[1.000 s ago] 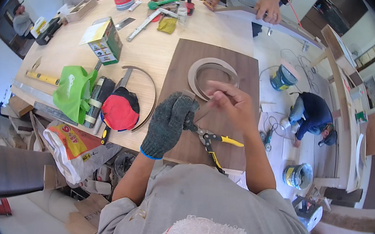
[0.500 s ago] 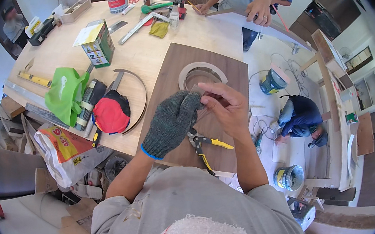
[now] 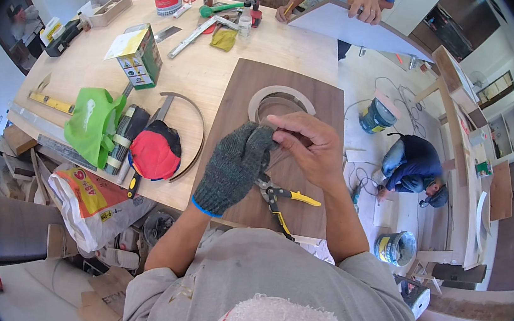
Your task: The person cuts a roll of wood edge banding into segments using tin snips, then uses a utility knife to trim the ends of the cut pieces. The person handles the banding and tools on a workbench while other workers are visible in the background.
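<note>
My left hand point(image 3: 229, 169), in a dark grey knitted glove with a blue cuff, is closed at the fingers. My bare right hand point(image 3: 314, 147) meets it, thumb and forefinger pinched together. Between the fingertips shows the end of a thin greyish strip point(image 3: 267, 123), mostly hidden by the hands. Just beyond, a loose coil of thin banding strip point(image 3: 284, 92) rests on the brown wood-grain panel point(image 3: 247, 83); whether the held end belongs to it I cannot tell. Close under my hands lie snips with yellow-and-black handles point(image 3: 296, 196), untouched.
On the pale worktable point(image 3: 199, 84), left, lie a green bag point(image 3: 91, 122), a red-and-black cloth item point(image 3: 155, 152), a curved strip point(image 3: 200, 130) and a box point(image 3: 135, 58). Across it, a co-worker's hands point(image 3: 365, 5) hold a white panel point(image 3: 360, 29). Another person point(image 3: 415, 166) crouches right, near buckets.
My hands keep almost the same pinch. Across the table, the co-worker's white panel has tilted to show more of its face. The whole view has shifted slightly.
</note>
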`<state>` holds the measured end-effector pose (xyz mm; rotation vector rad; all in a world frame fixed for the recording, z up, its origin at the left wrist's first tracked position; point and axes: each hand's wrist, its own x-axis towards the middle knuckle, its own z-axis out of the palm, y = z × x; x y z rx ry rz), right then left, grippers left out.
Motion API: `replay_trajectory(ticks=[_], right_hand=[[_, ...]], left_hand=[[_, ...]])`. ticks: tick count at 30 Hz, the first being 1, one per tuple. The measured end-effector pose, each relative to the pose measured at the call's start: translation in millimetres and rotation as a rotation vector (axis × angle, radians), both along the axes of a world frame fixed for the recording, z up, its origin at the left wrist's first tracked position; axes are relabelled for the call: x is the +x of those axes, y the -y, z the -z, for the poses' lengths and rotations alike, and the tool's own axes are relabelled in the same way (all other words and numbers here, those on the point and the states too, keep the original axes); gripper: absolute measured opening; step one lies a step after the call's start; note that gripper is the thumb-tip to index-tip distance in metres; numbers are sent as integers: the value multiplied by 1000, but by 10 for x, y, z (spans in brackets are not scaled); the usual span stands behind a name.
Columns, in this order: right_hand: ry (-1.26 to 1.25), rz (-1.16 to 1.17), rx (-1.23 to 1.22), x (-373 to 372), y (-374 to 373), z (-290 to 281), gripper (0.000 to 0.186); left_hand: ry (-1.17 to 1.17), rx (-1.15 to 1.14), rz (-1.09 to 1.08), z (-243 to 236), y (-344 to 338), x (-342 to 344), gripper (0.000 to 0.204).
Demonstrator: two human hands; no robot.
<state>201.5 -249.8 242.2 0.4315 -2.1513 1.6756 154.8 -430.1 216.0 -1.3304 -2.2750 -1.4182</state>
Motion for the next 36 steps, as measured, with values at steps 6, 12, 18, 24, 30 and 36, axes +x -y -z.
replay_trajectory(ticks=[6,12,18,24,30,36], right_hand=[[160,-80,-138,-28,-3,-13,27],[244,-328,-133,-108,-144,-44,31],[341,-235,-465,-16,162,257,22],[973,-310,-562,387,191,1541,40],[780,-424,-1233,293,492,1412,46],[606,-523,-1247,-344,460,1030,26]], left_hand=[[31,46,27,104,23,-15,22],[454,45,74,178,70,37,17],[-71,230,-228,387,306,-121,22],[759,981,-57,76,842,124,30],[786,994,18,-14,1021,351,36],[568,1137,22,-203,1483,520,33]])
